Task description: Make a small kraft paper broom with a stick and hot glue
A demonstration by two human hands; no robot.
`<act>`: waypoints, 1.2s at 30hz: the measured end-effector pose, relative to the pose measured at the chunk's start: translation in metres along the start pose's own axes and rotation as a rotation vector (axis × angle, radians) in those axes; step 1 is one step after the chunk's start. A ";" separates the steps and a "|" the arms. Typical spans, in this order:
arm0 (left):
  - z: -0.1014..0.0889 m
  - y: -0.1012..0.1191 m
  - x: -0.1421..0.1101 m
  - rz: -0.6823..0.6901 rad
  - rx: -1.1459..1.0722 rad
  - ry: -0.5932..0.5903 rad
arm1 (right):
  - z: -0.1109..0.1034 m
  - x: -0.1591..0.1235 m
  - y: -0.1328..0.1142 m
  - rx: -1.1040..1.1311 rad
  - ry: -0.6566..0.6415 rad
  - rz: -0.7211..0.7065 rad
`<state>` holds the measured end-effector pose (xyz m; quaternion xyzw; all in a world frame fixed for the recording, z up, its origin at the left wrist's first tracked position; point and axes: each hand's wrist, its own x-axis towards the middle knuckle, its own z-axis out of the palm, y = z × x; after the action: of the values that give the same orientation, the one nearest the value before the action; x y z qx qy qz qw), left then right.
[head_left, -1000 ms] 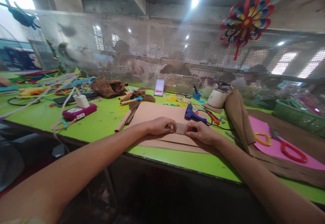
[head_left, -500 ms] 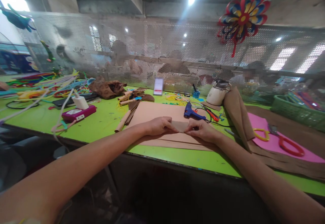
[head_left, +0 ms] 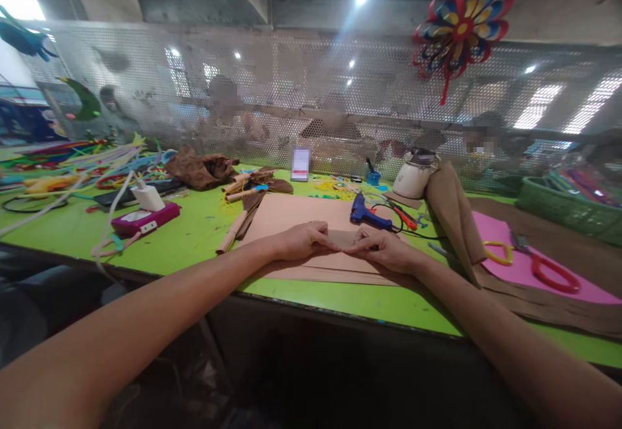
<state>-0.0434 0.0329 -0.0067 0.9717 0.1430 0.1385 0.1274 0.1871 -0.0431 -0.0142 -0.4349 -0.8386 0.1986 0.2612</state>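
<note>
My left hand (head_left: 305, 240) and my right hand (head_left: 383, 248) meet over a stack of tan sheets (head_left: 286, 212). Between them lies a small grey-brown piece of thin sheet material (head_left: 341, 237), whether paper or felt I cannot tell. Both hands are closed, thumbs and fingers pressed along its near edge, fingertips almost touching. A blue glue gun (head_left: 368, 214) lies on the stack just beyond my right hand. Next to it is a red-orange tool (head_left: 404, 216), partly hidden by the cord.
Brown rolls (head_left: 237, 229) lie left of the stack. A purple power strip (head_left: 146, 219) holds a white plug. On the right are scissors (head_left: 554, 275) on pink sheet (head_left: 490, 228), brown folded material (head_left: 451, 215), a pitcher (head_left: 411, 179) and a green basket (head_left: 568, 205). A phone (head_left: 300, 164) stands behind.
My right fingertips have slid left along the piece's near edge, closing the gap to my left fingertips. The left hand stays nearly in place. The view has shifted slightly.
</note>
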 end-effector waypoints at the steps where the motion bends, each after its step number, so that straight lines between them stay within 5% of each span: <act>1: 0.000 -0.001 0.000 0.004 0.024 0.001 | 0.000 0.000 0.000 -0.007 -0.003 0.000; 18: -0.003 -0.003 -0.010 0.116 0.223 0.085 | -0.002 -0.016 0.001 0.039 0.090 -0.025; 36: -0.007 0.034 -0.015 0.139 0.485 0.113 | 0.001 -0.017 -0.010 -0.300 0.096 -0.176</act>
<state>-0.0515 -0.0018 0.0059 0.9720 0.1119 0.1627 -0.1274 0.1883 -0.0623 -0.0139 -0.4031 -0.8801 0.0268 0.2496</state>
